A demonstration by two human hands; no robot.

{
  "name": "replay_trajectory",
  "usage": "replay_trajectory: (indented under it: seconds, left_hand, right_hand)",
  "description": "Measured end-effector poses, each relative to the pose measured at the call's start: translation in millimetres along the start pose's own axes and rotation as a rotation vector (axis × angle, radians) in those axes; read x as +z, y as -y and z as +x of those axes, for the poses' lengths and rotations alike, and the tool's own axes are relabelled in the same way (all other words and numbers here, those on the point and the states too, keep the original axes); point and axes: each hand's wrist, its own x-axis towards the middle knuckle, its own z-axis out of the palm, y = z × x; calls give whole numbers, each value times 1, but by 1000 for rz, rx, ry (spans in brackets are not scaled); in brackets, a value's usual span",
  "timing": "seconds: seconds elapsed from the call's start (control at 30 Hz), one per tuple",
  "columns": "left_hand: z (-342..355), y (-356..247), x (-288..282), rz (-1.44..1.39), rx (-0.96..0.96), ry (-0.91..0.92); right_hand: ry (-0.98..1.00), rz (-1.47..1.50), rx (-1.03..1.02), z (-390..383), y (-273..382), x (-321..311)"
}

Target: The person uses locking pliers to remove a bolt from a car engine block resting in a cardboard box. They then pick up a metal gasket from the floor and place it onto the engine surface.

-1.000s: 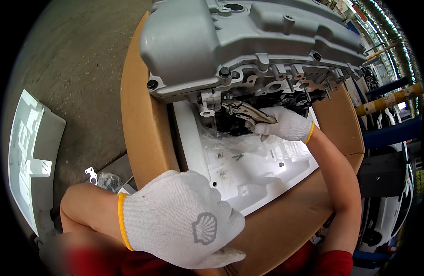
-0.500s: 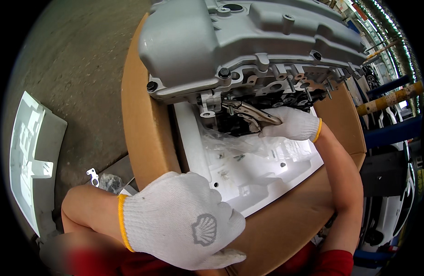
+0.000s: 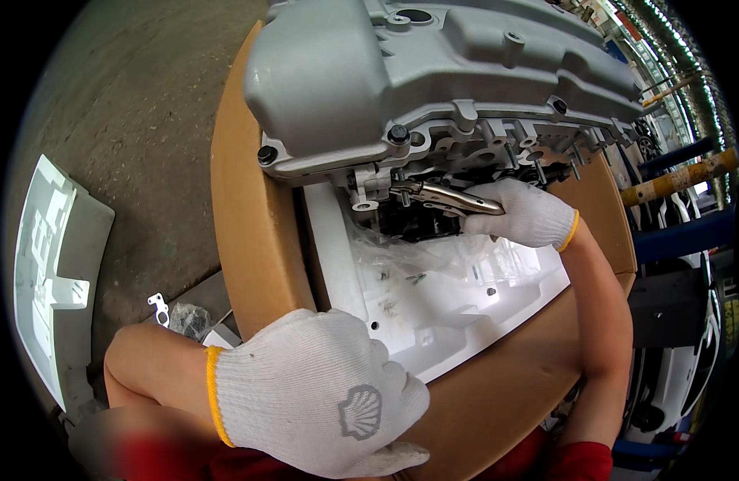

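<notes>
Locking pliers [image 3: 446,197] reach from my right hand [image 3: 526,215] to a threaded stud [image 3: 404,195] on the side of a grey engine [image 3: 345,88]. White knit glove on, the right hand is closed around the handles, its fingertips partly hidden. The jaws are at the stud; their exact bite is too small to make out. My left hand [image 3: 321,393], gloved alike, lies palm down over the near rim of a cardboard box [image 3: 261,208]. Its thumb sticks out apart from the loosely bent fingers, which are partly hidden, and nothing shows between them.
White foam packing [image 3: 466,337] and crumpled clear plastic [image 3: 409,252] lie below the engine inside the box, with small metal pieces on the foam. A white panel-like part [image 3: 65,280] stands on the floor at left, near a small metal bracket [image 3: 159,308]. Vehicles are at right.
The pliers have turned and their handles look closer together. My right hand has shifted slightly right with them. The left hand stays over the box rim.
</notes>
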Motion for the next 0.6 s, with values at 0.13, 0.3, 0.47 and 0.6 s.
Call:
replay_trajectory:
  seconds: [0.13,0.3,0.47,0.6]
  left_hand:
    - [0,-1,0,12,-9,-11]
    - [0,-1,2,-23,-7,8]
    - [-3,0,5,-33,-16,-38]
    - [-5,1,8,-15,28,-142]
  right_hand:
    - [9,382,-77,25,-26,39]
    - [59,451,-47,24,-35,39]
    - [19,-30,-27,-2,-7,0]
    - [39,-20,36,-4,7,-4]
